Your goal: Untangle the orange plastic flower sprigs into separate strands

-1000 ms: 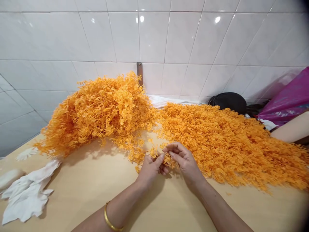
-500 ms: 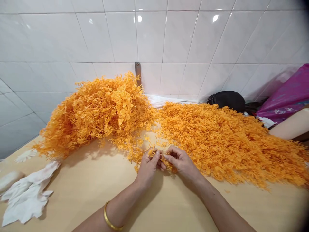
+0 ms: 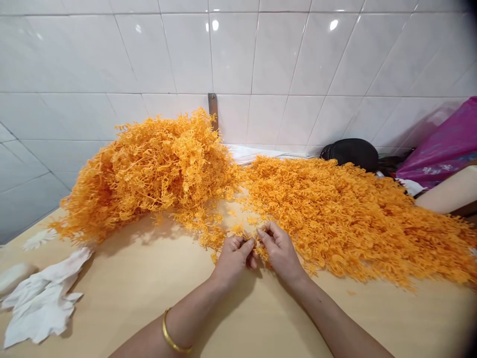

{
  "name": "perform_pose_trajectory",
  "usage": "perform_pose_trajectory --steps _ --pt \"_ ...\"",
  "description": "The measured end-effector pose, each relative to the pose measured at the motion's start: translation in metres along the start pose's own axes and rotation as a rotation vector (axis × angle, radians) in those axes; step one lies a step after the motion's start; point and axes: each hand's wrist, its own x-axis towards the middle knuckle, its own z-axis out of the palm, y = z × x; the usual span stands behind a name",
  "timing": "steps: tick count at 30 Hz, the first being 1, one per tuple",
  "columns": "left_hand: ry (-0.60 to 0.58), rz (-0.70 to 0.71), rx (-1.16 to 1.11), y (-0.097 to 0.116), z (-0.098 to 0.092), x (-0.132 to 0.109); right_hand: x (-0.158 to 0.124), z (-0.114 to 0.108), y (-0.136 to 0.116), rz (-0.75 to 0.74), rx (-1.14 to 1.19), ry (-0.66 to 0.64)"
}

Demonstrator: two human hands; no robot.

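My left hand (image 3: 233, 258) is closed in a pinch on a small orange plastic flower piece (image 3: 237, 229), whose petals stick out above the fingers. Close to its right, my right hand (image 3: 278, 248) pinches with thumb and forefinger at the same spot, on small orange bits; their exact shape is hidden by the fingers. A tall heap of orange flower pieces (image 3: 160, 169) rises behind and to the left. A wide, lower spread of orange pieces (image 3: 343, 214) lies behind and to the right of my hands.
At the left of the table (image 3: 141, 298) lie a crumpled white cloth (image 3: 44, 298), a pale rounded object (image 3: 15, 277) and a white flower-shaped piece (image 3: 39, 239). A black pouch (image 3: 352, 153) and a purple bag (image 3: 439, 144) stand near the tiled wall (image 3: 234, 54).
My left hand has shifted slightly right and down, and the orange piece in it sits lower. My right hand has moved a little, its fingertips still close to the left ones.
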Motion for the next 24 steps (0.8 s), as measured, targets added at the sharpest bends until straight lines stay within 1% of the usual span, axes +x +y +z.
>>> perform_pose_trajectory --steps 2,5,6,7,9,12,15,18,21,24 --pt "0.009 0.005 -0.019 -0.001 0.001 -0.001 0.006 -0.005 0.002 0.047 0.083 0.132" --pt "0.065 -0.028 -0.083 -0.002 0.003 -0.003 0.017 -0.019 0.004 0.115 0.313 0.372" --pt "0.095 -0.03 -0.103 -0.003 0.003 -0.003 0.018 -0.024 0.004 0.12 0.356 0.408" --pt "0.129 -0.025 -0.122 -0.004 0.003 -0.003 0.019 -0.027 0.003 0.117 0.368 0.399" --pt "0.19 -0.001 -0.155 -0.004 0.002 -0.001 0.017 -0.03 -0.001 0.096 0.31 0.288" --pt "0.231 0.01 -0.193 -0.003 -0.001 0.003 0.01 -0.029 -0.009 0.017 0.148 0.096" --pt "0.226 0.014 -0.214 -0.003 -0.004 0.005 0.006 -0.026 -0.013 -0.063 0.012 -0.046" --pt "0.204 0.018 -0.246 -0.004 -0.006 0.006 0.003 -0.025 -0.014 -0.087 -0.091 -0.175" --pt "0.189 0.02 -0.285 -0.005 -0.007 0.006 0.0 -0.022 -0.016 -0.14 -0.175 -0.268" --pt "0.17 0.023 -0.29 -0.004 -0.006 0.005 -0.003 -0.019 -0.018 -0.217 -0.189 -0.277"
